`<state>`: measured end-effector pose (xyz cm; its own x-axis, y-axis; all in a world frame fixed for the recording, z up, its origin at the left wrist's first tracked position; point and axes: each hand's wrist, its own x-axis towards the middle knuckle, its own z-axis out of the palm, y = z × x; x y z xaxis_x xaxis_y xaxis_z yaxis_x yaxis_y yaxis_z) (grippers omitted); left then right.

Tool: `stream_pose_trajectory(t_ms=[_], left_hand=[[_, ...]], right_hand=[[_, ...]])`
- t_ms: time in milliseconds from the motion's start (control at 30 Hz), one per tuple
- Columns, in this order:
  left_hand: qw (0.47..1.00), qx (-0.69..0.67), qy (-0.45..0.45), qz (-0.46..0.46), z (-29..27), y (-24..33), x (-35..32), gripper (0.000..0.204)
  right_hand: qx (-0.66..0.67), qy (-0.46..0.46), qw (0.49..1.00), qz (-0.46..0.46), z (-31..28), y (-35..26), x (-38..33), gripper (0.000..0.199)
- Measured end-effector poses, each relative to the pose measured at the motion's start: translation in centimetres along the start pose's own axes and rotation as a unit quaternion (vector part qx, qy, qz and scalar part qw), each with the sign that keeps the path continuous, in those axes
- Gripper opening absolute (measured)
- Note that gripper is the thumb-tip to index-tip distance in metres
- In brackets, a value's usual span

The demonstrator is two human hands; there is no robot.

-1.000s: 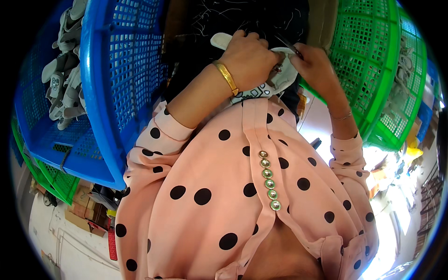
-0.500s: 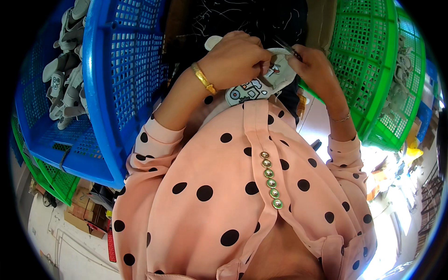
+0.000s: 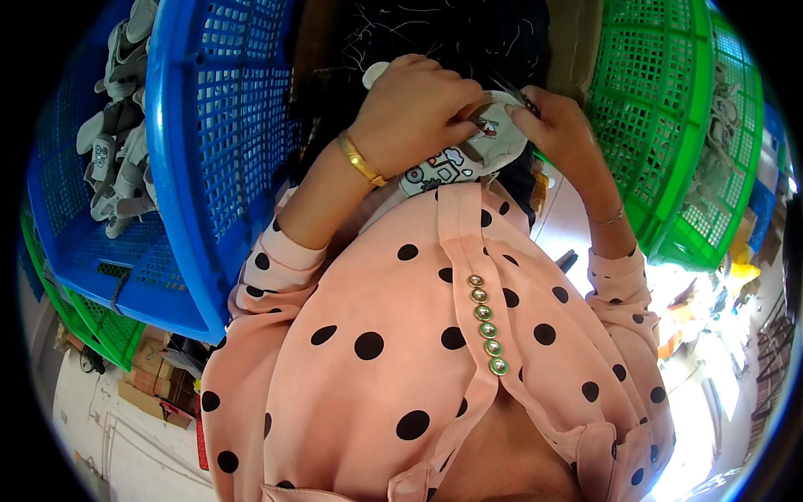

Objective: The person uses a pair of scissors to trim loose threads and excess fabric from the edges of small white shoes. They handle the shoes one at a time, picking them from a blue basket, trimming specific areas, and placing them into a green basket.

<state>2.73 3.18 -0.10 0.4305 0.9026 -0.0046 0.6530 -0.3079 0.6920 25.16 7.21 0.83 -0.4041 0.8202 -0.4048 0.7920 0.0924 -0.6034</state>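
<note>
In my lap lies a pale canvas shoe upper (image 3: pixel 443 170) with a cartoon vehicle print and a curved edge. My left hand (image 3: pixel 410 109) is closed on it, thumb and fingers pinching near its opening. A rounded white piece (image 3: pixel 375 74) sticks out behind this hand; what it belongs to is hidden. My right hand (image 3: pixel 562 132) is closed round a small dark pair of thread snips (image 3: pixel 517 92), their thin tip pointing up and left. The thumb of that hand lies at the right edge of the upper. Whether the blades are apart is too small to tell.
On the left, a blue plastic basket (image 3: pixel 186 276) holds several pale shoe uppers (image 3: pixel 121 151). Close by on the right stands a green basket (image 3: pixel 644 125), with more pale shoe pieces (image 3: pixel 721 125) beyond it. Loose thread ends lie on the dark cloth (image 3: pixel 452 33) over my lap.
My left hand has turned slightly and its thumb now reaches further over the upper. The upper has shifted a little; my right hand and the snips have moved slightly left.
</note>
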Motion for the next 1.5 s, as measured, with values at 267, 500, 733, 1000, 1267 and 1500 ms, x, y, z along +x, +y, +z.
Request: stream_pose_trajectory(t_ms=[267, 500, 733, 1000, 1267, 1500], left_hand=[[0.979, 0.065, 0.141, 0.132, -1.4, -1.0, 0.0, 0.012], [0.974, 0.193, 0.028, 0.117, 2.5, -0.7, 1.8, 0.023], [0.985, 0.154, -0.011, 0.079, 3.3, -1.3, 2.8, 0.011], [0.996, 0.081, -0.017, 0.029, 1.7, -0.6, 2.7, 0.011], [0.996, 0.040, -0.054, 0.058, 0.9, -1.2, 3.4, 0.009], [0.996, 0.017, -0.074, 0.048, 0.8, -1.4, 4.2, 0.012]], right_hand=[[-0.028, -0.011, 0.999, -0.015, -0.5, -0.2, 0.3, 0.030], [0.004, 0.002, 1.000, 0.003, 0.0, 0.1, 0.2, 0.042], [-0.087, 0.069, 0.994, -0.024, -0.6, -0.4, -0.3, 0.045], [-0.470, 0.042, 0.860, -0.194, -5.0, -4.6, -2.1, 0.039], [-0.508, -0.053, 0.802, -0.310, -4.7, -5.7, -0.3, 0.017], [-0.627, -0.140, 0.718, -0.266, -3.3, -5.1, 0.9, 0.014]])
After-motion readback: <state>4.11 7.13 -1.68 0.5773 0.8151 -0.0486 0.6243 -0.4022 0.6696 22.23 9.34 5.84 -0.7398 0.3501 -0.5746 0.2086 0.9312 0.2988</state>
